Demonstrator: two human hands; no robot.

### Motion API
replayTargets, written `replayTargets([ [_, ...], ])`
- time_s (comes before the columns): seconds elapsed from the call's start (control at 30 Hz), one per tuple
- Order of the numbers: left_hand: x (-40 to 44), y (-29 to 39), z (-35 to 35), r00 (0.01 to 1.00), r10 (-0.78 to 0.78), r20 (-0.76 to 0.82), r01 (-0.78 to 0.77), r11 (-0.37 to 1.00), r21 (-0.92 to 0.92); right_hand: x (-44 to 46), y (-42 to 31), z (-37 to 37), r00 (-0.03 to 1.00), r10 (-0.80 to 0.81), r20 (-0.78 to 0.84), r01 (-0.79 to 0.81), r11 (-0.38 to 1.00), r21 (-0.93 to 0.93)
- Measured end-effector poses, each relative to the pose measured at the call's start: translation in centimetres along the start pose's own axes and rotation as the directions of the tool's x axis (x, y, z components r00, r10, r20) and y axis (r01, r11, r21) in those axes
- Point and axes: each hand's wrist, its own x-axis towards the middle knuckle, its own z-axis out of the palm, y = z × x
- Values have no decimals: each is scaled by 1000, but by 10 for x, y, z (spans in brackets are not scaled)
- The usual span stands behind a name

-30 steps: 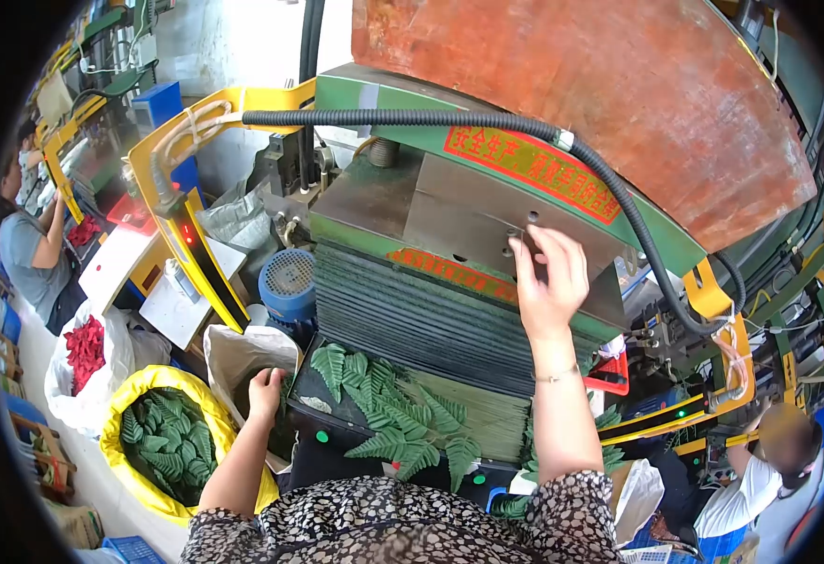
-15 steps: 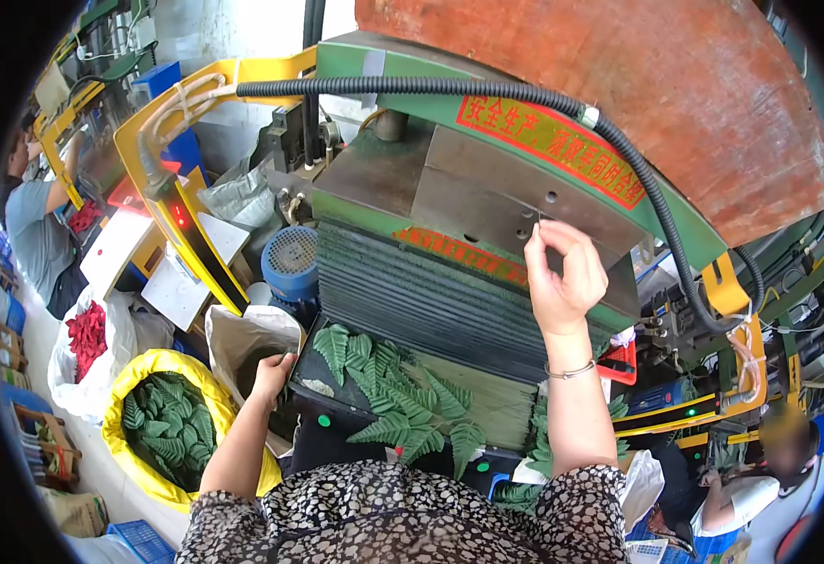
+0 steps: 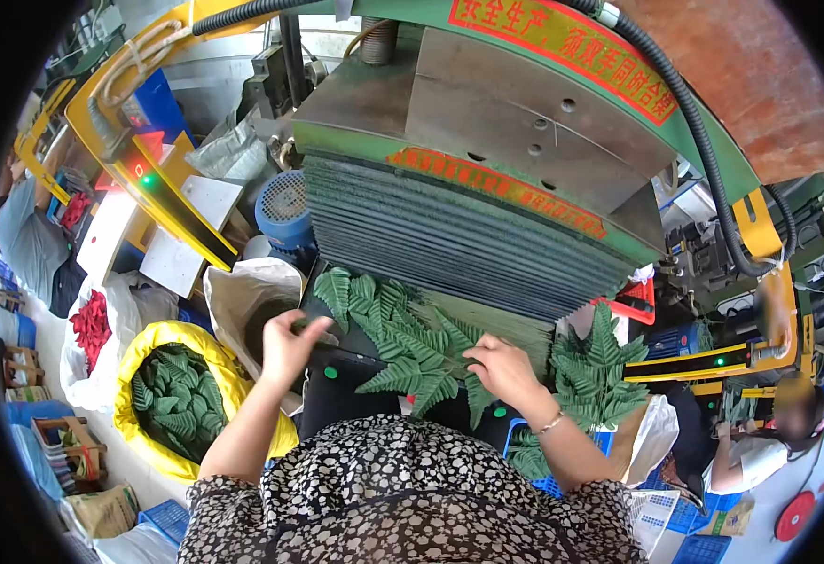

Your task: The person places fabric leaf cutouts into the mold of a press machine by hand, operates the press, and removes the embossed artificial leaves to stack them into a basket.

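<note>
Right hand (image 3: 506, 370): grip drawn in at the fern leaves (image 3: 414, 344) along the press's (image 3: 421, 230) near edge; hold unconfirmed. Left hand (image 3: 286, 352): thumb parted, nothing visibly held. Light, level stem handling advisable.

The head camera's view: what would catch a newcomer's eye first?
Probably the big ridged block in the middle, with a red-and-yellow sign above it. Just below the block lie green fern leaves, with the right hand at their edge. Toward the left, a bright yellow sack of dark green leaves stands out.
</note>
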Motion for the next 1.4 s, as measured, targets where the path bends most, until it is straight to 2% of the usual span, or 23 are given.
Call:
replayTargets([
  [0.03,-7,22,8,998,-22,60,18,998,63,-3,1,7,1000,-7,17,7,999,-35],
  [0.1,-24,61,25,945,274,179,-276,961,-14,2,-2,2,999,-23,29,25,996,-80],
  [0.17,-32,90,42,740,645,191,-655,756,-11,9,-24,-21,996,-72,-57,71,997,-23],
  [0.2,-35,101,46,739,646,192,-656,754,-11,11,-34,-29,990,-91,-103,92,996,4],
  [0.3,-40,129,62,507,729,460,-856,490,167,16,-59,-32,981,-100,-167,103,995,10],
  [0.33,-39,132,69,478,744,466,-870,475,134,11,-65,-36,975,-94,-201,97,995,6],
  [0.43,-32,131,85,770,593,235,-514,795,-322,-13,-78,-50,953,51,-297,-50,999,11],
  [0.5,-24,124,69,970,221,99,-167,907,-385,-37,-72,-60,931,126,-344,-124,992,29],
  [0.53,-14,124,51,996,90,-19,-90,900,-426,-62,-59,-73,919,282,-275,-206,939,274],
  [0.57,-2,112,35,984,84,-156,-140,909,-394,-90,-47,-88,897,406,-173,-277,823,497],
  [0.63,23,51,5,978,32,-208,-110,919,-378,-163,-6,-104,854,410,-320,-47,674,738],
  [0.67,36,6,-12,980,34,-194,-84,963,-256,-217,23,-102,764,504,-402,33,592,805],
  [0.7,41,-31,-26,984,36,-176,-58,991,-124,-259,33,-100,562,678,-474,96,515,852],
  [0.73,37,-43,-35,986,34,-161,-54,991,-122,-275,36,-110,398,744,-536,189,505,842],
  [0.77,32,-50,-46,986,31,-161,-10,991,131,-285,37,-116,217,793,-569,282,507,814],
  [0.8,30,-58,-54,986,35,-164,30,927,375,-294,42,-115,204,798,-568,277,509,815],
  [0.9,36,-118,-65,982,63,-180,29,881,471,-305,82,-101,204,806,-555,-288,591,753],
  [0.97,37,-125,-63,978,78,-193,34,855,517,-272,91,-86,302,829,-470,-555,554,620],
  [1.03,38,-120,-60,987,38,-154,60,808,587,-241,110,-60,398,773,-493,-577,629,521],
  [1.17,38,-115,-58,991,18,-131,69,776,626,-210,126,-44,365,769,-525,-691,601,401],
  [1.27,45,-136,-67,991,20,-133,65,796,601,-217,125,-44,173,795,-581,-199,606,770],
  [1.3,48,-153,-71,988,17,-151,72,824,563,-231,125,-43,164,797,-581,-200,604,771],
  [1.4,50,-179,-75,983,52,-177,50,850,524,-298,113,-31,269,817,-510,-778,496,385],
])
